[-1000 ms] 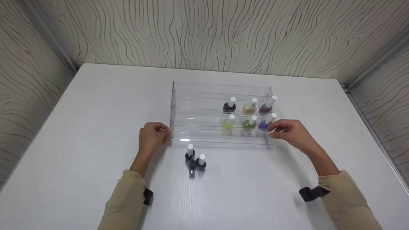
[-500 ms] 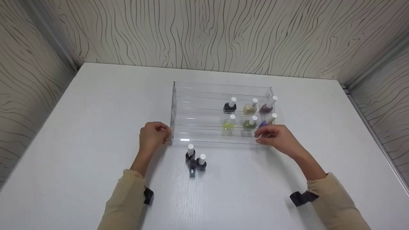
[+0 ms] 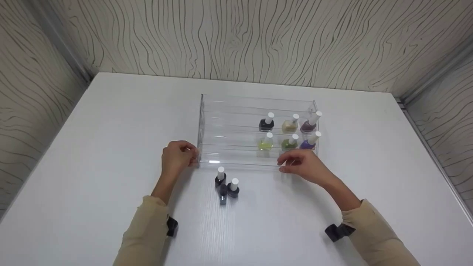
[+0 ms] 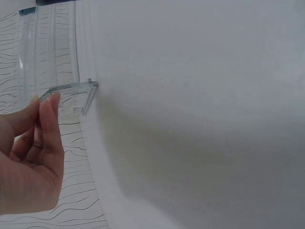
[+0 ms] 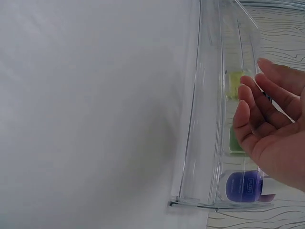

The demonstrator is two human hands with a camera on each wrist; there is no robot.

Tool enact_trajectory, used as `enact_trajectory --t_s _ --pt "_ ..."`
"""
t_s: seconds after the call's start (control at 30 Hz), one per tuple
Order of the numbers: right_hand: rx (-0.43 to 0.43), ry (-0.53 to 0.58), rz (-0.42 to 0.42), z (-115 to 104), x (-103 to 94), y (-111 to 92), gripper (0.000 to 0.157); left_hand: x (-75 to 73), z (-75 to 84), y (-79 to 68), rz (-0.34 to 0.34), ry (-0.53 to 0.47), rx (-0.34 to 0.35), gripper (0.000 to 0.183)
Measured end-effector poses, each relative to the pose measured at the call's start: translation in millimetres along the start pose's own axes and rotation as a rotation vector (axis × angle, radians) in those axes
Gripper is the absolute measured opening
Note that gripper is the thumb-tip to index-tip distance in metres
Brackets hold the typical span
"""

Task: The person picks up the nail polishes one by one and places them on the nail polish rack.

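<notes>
A clear acrylic tiered rack [image 3: 236, 158] stands on the white table. My left hand [image 3: 178, 157] pinches the rack's left side panel between thumb and fingers; the left wrist view shows the panel [image 4: 71, 87] at the fingertips. My right hand [image 3: 305, 166] hangs over the rack's front right with loosely bent fingers and holds nothing. Behind it in the rack stand nail polish bottles: purple [image 3: 307, 144], olive green [image 3: 289, 143] and yellow [image 3: 265, 144]. One tier higher are a black bottle [image 3: 266, 125], a cream bottle [image 3: 290, 126] and a mauve bottle [image 3: 308, 126].
In front of the rack are two dark nail polish bottles with white caps, one at the back [image 3: 220, 178] and one at the right [image 3: 233, 190]. Beside them is a small dark-capped bottle [image 3: 223, 195]. A patterned wall panel [image 3: 236, 40] rises behind the table.
My right hand has moved left and toward me, from the rack's right edge beside the purple bottle to its front. The left hand stays on the side panel.
</notes>
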State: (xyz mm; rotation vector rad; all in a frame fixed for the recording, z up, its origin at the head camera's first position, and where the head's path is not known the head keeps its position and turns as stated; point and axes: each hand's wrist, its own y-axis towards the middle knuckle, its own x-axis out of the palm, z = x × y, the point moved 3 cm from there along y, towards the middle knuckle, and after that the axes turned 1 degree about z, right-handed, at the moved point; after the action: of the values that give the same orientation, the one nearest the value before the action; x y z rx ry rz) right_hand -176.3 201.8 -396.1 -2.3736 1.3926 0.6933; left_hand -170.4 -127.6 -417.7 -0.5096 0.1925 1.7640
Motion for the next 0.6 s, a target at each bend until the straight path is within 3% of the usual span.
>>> enact_trajectory --t_s 0.43,0.6 --pt "-0.039 -0.041 -0.065 -12.6 30.8 9.5 0.018 0.8 -0.7 0.3 -0.001 0.000 -0.006 0.007" --pt "-0.052 0.000 -0.083 -18.3 44.3 14.6 0.018 0.3 -0.6 -0.1 0.006 0.021 -0.014 0.007"
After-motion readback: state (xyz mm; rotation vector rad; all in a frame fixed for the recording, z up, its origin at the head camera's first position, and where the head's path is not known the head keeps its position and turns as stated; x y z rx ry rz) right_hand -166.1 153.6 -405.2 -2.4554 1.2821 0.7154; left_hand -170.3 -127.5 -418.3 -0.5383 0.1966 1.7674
